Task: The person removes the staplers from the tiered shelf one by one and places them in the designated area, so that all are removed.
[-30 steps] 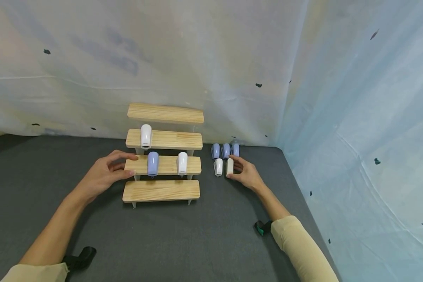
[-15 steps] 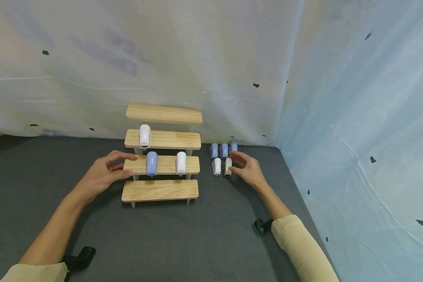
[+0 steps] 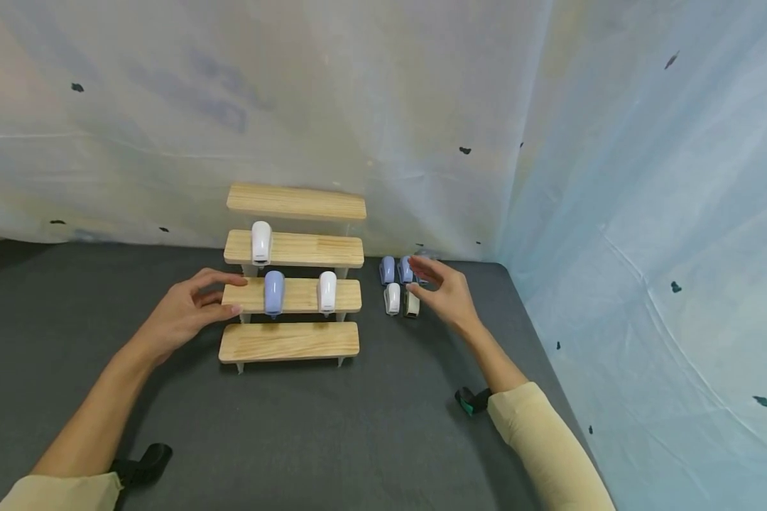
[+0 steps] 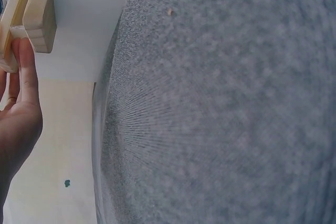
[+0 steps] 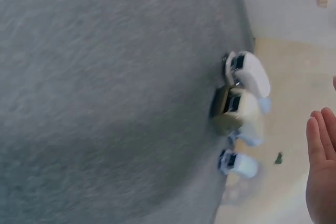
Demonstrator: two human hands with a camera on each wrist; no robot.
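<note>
My left hand grips the left end of a tiered wooden shelf at its second board from the front, thumb at the front edge and fingers behind. On that board stand a blue mini stapler and a white mini stapler; another white stapler is one board higher. Right of the shelf, my right hand hovers over a cream stapler, thumb and fingers apart and holding nothing. Beside the cream one sits a white stapler. Blue staplers line up behind, one partly hidden by the hand.
A dark grey cloth covers the table. Pale sheeting rises right behind the shelf, and a bluish sheet closes off the right side. The top board stands close to the back sheet.
My right hand has let go of the cream stapler and lifted up and back from it, its fingers now over the rear blue ones. The left hand keeps its hold on the shelf.
</note>
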